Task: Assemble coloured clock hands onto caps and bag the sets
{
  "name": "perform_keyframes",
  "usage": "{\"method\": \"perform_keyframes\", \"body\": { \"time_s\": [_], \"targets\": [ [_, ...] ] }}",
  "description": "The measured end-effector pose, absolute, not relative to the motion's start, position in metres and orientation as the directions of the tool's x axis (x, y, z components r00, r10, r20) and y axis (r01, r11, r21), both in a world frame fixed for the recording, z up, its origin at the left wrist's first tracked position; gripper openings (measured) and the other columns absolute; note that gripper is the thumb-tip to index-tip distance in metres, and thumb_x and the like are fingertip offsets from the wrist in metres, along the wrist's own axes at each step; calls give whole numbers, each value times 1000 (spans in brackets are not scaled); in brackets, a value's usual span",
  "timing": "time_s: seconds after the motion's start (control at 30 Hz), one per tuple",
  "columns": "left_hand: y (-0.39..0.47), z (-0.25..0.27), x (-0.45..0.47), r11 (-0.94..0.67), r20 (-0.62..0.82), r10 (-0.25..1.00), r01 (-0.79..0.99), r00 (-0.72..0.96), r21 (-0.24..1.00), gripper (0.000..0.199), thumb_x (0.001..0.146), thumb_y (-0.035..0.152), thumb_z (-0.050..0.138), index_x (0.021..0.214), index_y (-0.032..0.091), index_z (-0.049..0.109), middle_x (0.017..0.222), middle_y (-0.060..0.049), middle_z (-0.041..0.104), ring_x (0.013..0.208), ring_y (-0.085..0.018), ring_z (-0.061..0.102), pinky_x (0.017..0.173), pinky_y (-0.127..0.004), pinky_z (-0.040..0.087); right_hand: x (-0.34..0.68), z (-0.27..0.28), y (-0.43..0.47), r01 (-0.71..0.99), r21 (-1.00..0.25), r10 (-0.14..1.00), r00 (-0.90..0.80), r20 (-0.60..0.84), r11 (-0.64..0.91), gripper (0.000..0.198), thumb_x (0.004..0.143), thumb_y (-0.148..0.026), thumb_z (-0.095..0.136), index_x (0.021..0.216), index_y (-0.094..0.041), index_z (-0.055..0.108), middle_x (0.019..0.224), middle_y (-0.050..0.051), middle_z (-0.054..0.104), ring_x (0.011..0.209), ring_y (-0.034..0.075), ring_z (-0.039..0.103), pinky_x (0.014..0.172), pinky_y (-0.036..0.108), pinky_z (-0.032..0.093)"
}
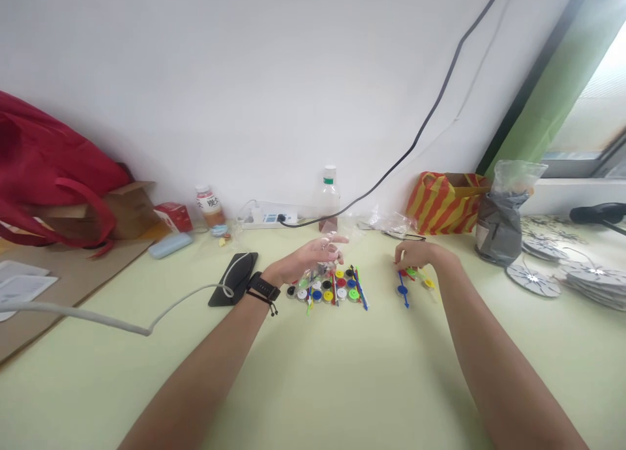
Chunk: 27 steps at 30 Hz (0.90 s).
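Pale green table point(303, 385) — small coloured parts on it, two lots, well apart. Left hand point(306, 257): fingers partly curled at clear plastic bag point(317, 272), over central lot; cannot tell if bag is gripped. Right hand point(415, 253): fingertips bunched low at right-hand lot, spread narrow; cannot tell if anything pinched. Central lot: discs point(328, 296) in rows, arrows point(360, 289) among them — ordering looks mostly done. Right-hand lot: blue piece point(402, 290), yellow piece point(429, 284), others part-hidden — loose, looks unsorted.
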<state>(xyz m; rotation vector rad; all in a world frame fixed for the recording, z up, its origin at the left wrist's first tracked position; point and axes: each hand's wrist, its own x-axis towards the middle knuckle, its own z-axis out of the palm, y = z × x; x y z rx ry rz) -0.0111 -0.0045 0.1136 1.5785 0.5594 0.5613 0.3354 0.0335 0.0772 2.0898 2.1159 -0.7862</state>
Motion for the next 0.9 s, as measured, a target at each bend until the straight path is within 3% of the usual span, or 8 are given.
{"method": "perform_keyframes", "body": {
  "time_s": [0.23,0.37,0.43,0.5,0.57,0.67,0.77,0.9],
  "targets": [
    [-7,114,-10,-103,13,664,75,748,992,58,92,55,62,140,23,55,101,-7,63,84,-20,60,76,-33,46,329,85,42,937,-350,964,-89,-250,-5,33,64,-14,72,97,-20,73,92,6,76,77,21,71,58,24,47],
    [-5,112,-11,-131,28,675,82,738,988,56,94,58,58,139,24,56,101,-7,63,77,-17,56,73,-31,44,330,101,36,919,-393,985,-91,-147,26,26,71,-13,65,96,-17,72,90,8,77,84,22,71,62,24,49],
    [-5,111,-11,-139,36,677,80,735,987,56,95,60,54,139,24,57,100,-7,63,76,-16,55,72,-31,43,330,114,30,877,-479,998,-54,-28,35,19,75,-17,64,94,-17,70,87,8,77,82,21,72,64,25,51],
    [-5,111,-10,-133,37,680,73,733,988,58,95,62,53,138,24,58,99,-6,63,74,-16,53,73,-31,43,327,130,21,749,-656,988,19,154,88,14,77,-23,67,90,-17,68,83,8,76,77,22,72,64,27,54],
    [-6,111,-9,-112,31,688,64,725,992,58,95,64,53,137,24,59,98,-6,62,74,-16,53,74,-31,43,318,147,10,529,-814,942,74,327,241,18,77,-31,73,87,-19,65,81,8,75,76,23,73,65,30,58],
    [-8,111,-6,-54,-1,702,55,712,997,57,95,64,51,134,23,61,101,-6,62,80,-18,55,77,-33,43,295,170,-9,248,-855,872,65,484,456,26,76,-39,79,89,-21,66,85,7,75,82,24,74,75,36,62],
    [-11,112,-4,-25,-20,703,52,711,998,57,96,64,51,133,22,62,102,-7,62,80,-18,54,74,-32,43,270,183,-23,162,-854,866,-15,500,495,26,76,-40,81,87,-20,68,85,7,75,82,22,74,76,35,63],
    [-11,113,-2,-37,19,671,8,741,999,61,91,65,58,134,21,60,98,-7,61,77,-17,52,67,-29,41,247,186,-32,249,-868,903,-123,412,430,19,77,-33,79,83,-17,69,74,6,73,70,19,71,65,30,59]
  ]
}}
